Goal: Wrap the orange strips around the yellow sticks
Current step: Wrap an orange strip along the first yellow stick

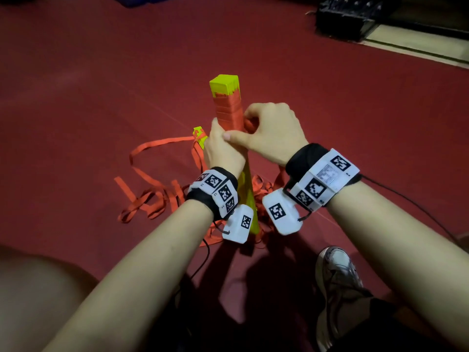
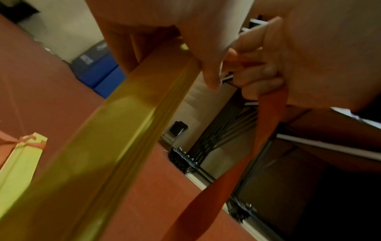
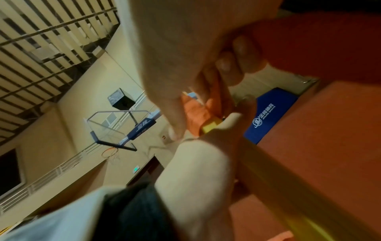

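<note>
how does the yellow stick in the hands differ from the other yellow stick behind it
The held stick stands upright, gripped by the left hand, with the right hand pulling an orange strip; the second stick is in neither hand. The held stick carries a broad band of neat orange turns below its top; the second stick shows only a thin orange tie near its end. Both are yellow and square-sectioned.

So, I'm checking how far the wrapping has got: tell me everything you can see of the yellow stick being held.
The yellow stick is a long square bar, apparently painted, standing nearly upright with its foot on the red floor. Neat turns of orange strip cover a band just below its bare top; the lower part is still plain yellow. The left hand grips it under the wrapped band, and the right hand pinches the strip beside it, thumb lying across the left hand. Loose strip lies around its foot.
</note>
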